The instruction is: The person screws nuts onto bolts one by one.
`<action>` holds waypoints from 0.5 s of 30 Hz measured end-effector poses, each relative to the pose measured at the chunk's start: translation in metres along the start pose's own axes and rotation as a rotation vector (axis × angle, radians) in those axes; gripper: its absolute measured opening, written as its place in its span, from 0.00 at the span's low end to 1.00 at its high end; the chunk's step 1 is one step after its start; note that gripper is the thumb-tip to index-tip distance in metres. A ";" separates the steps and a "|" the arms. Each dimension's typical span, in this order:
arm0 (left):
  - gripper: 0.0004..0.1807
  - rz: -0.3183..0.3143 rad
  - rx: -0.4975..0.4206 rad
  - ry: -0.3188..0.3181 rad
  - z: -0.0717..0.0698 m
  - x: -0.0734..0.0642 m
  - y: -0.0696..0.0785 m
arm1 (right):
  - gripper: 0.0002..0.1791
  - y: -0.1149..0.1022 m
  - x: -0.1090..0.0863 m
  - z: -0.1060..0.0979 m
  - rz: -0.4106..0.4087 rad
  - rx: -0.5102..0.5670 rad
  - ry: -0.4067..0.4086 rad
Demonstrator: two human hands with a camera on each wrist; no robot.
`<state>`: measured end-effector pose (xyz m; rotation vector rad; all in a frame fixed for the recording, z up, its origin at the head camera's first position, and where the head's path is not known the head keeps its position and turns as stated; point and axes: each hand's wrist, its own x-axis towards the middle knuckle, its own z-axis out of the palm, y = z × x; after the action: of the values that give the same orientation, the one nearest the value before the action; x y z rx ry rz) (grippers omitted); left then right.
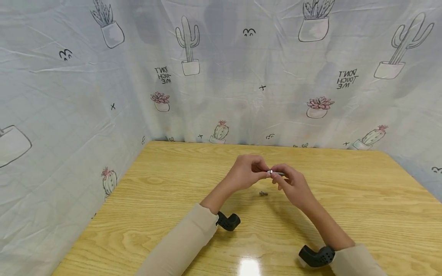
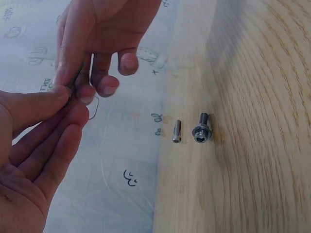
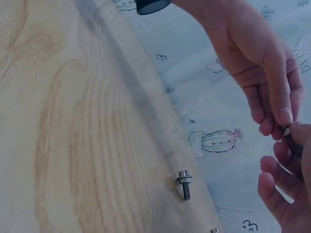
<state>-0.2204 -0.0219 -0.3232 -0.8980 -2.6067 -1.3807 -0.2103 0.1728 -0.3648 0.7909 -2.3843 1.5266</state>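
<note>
A small metal fastener (image 1: 271, 171) with a thin shank is held between both hands above the table. My left hand (image 1: 244, 173) pinches one end between thumb and fingertips. My right hand (image 1: 292, 187) pinches the shank side, its other fingers loosely bent in the left wrist view. The fingertips cover much of the piece, so its exact kind is unclear. Below the hands, a bolt with a washer (image 2: 201, 128) lies on the wood. A slimmer metal pin (image 2: 177, 131) lies beside it; the right wrist view shows only the tip of a metal piece at its bottom edge.
The wooden table (image 1: 165, 199) reaches back to a hanging sheet (image 1: 235, 76) printed with cacti, which also covers the left side. A black wrist-worn device (image 1: 229, 221) sits at the left cuff, and another black device (image 1: 315, 256) at the right cuff.
</note>
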 end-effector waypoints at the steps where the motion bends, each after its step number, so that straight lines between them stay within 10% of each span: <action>1: 0.03 0.005 0.008 -0.004 0.000 0.000 0.001 | 0.10 -0.001 0.000 0.000 0.013 0.001 -0.008; 15: 0.03 0.121 0.177 -0.060 0.000 0.002 0.008 | 0.25 -0.008 0.006 -0.005 0.259 0.220 -0.157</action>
<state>-0.2184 -0.0178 -0.3164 -1.0648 -2.6168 -1.0907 -0.2116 0.1723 -0.3534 0.6871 -2.5437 1.9210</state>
